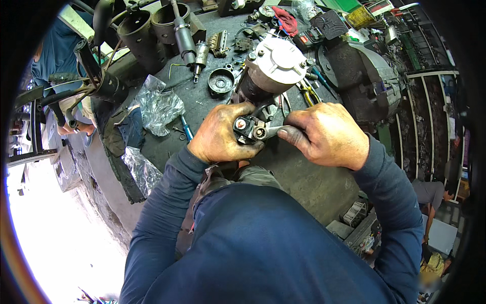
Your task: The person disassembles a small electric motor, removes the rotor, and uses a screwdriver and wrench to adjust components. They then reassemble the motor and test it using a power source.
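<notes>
Head view, centre of the frame: a small black-and-silver metal assembly with a pale round stud (241, 123) sits in the grasp of the person's left hand (218, 133), whose fingers and thumb curl around it from the left. Against its right side lies the ring end of a silver metal wrench (274, 131); the shank runs right into the person's right hand (328, 133), which is closed on it between the thumb and the bent fingers. Just above the hands stands a dark cylindrical unit with a pale grey round metal cap (279, 60). Left of that unit, a round black metal housing with an open recess (221, 82) lies on the dark grey workbench (212, 24). Yellow-handled pliers (307, 95) rest to the unit's right, near a bulky dark metal casing (367, 81) at the upper right. At left of centre, a crumpled clear plastic bag (160, 105) lies above a blue-handled tool (187, 128). Large dark open-topped metal cylinders (137, 40) stand at the upper left, with a person in blue clothing (59, 50) beyond them. Near the right edge, another person in a grey top (428, 193) leans over.
</notes>
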The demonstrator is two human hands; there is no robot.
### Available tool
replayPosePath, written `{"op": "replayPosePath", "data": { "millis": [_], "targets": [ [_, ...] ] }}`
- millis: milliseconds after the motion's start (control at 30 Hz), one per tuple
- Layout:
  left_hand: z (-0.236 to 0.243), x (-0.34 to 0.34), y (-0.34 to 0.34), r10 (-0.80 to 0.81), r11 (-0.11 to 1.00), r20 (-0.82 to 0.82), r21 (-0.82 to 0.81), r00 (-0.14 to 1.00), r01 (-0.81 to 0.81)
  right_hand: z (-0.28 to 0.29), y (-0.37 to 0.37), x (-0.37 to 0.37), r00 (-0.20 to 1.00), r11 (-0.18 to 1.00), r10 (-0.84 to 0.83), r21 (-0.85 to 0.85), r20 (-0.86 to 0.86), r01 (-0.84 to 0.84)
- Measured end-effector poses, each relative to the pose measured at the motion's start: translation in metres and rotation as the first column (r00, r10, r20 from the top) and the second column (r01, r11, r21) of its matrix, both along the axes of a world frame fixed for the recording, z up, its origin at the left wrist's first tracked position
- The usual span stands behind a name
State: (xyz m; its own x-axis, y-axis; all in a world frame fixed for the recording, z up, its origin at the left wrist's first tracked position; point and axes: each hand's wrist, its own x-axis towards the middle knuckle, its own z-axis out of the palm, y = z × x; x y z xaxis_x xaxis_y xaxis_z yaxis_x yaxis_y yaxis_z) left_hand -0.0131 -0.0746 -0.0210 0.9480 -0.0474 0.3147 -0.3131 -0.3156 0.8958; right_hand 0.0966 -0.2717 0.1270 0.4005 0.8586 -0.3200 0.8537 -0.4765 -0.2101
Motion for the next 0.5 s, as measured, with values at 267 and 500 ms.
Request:
{"op": "replayPosePath", "data": {
  "millis": [267,500],
  "targets": [
    [-0.010,-0.004,-0.054,0.362,0.924,0.054,-0.149,0.931,-0.351,-0.007,-0.005,0.029,0.894,0.949,0.311,-0.052,0.322,-0.312],
    [0.007,0.002,-0.030,0.242,0.941,0.250,0.177,0.938,-0.290,-0.001,0.007,0.032,0.868,0.923,0.383,-0.101,0.318,-0.370]
  ]
}}
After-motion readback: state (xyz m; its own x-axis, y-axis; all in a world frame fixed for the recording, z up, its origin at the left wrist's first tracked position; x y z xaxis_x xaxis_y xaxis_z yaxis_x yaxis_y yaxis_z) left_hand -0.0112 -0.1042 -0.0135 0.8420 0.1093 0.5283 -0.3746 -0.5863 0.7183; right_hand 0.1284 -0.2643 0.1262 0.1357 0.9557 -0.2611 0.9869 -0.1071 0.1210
